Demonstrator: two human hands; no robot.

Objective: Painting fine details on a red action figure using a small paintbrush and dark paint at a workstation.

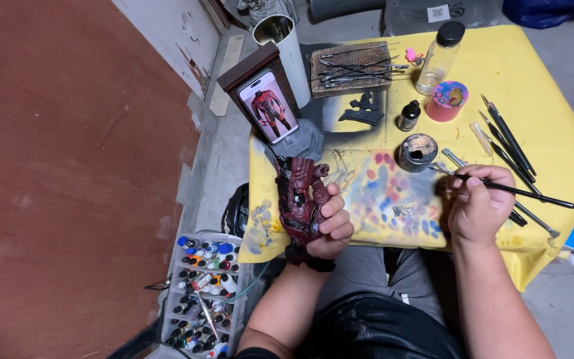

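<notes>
Centre frame, the left hand (330, 223) grips a dark red figure torso (300, 198), its long axis running upward from the fist. Right of centre, the right hand (476, 206) pinches a black paintbrush (533, 194), handle pointing right, bristles left

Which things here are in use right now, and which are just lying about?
In use: dark red figure in left hand; brush in right hand; paint-smeared yellow cloth.

Lying about: spare brushes, clear bottle, small jar, tray of paint bottles.
</notes>
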